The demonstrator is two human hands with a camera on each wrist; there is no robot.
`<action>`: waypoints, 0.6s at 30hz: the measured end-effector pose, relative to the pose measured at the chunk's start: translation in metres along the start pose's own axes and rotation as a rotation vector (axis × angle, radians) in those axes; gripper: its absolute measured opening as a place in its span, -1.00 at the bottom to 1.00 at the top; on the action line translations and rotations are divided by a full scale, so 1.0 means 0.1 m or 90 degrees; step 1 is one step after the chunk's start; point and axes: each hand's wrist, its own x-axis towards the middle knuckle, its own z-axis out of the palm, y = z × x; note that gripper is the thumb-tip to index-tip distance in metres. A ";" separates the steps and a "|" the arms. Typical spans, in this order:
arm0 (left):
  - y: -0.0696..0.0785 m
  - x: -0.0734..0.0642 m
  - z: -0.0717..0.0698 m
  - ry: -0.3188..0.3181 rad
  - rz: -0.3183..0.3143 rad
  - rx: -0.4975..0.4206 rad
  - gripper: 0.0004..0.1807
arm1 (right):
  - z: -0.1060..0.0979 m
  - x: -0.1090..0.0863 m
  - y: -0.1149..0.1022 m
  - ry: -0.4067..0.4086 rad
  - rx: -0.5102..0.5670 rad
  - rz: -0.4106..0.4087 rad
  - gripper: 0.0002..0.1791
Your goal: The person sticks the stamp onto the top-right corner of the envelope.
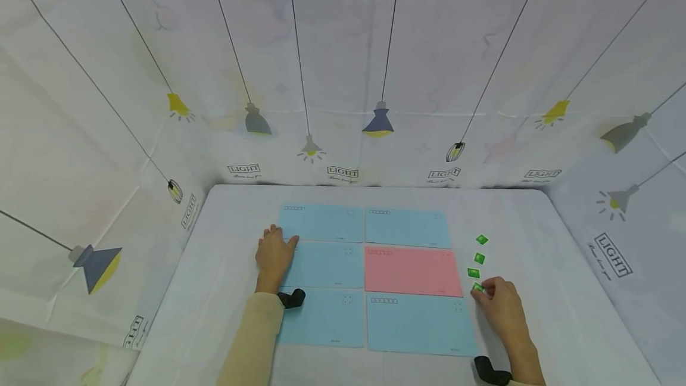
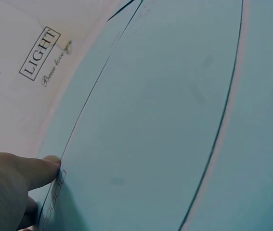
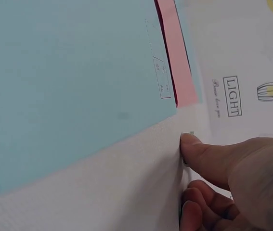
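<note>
My left hand [image 1: 274, 258] rests with spread fingers on the left ends of the upper and middle blue envelopes [image 1: 321, 264]. In the left wrist view its thumb [image 2: 49, 166] lies by the seam near the printed boxes. On the right, my right hand [image 1: 501, 308] pinches a small green stamp [image 1: 478, 286] between thumb and fingertips, low over the white table. The right wrist view shows curled fingers [image 3: 208, 199], which largely hide the stamp. Above it, several more green stamps, one at the top [image 1: 482, 239], lie in a loose column.
A pink envelope [image 1: 412, 273] lies in the right column, between a blue envelope [image 1: 407, 228] above and another blue envelope [image 1: 420, 326] below. One more blue envelope [image 1: 327, 320] is at lower left. Cloth with printed lamps [image 1: 343, 76] hangs around the white table [image 1: 536, 231].
</note>
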 end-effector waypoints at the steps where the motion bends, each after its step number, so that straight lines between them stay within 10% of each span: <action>1: 0.00 0.00 0.00 -0.001 0.001 0.002 -0.28 | 0.00 0.00 0.01 0.000 0.001 0.001 -0.59; 18: 0.02 -0.01 -0.04 -0.011 -0.001 0.009 -0.28 | -0.01 0.04 0.03 0.003 0.028 0.005 -0.66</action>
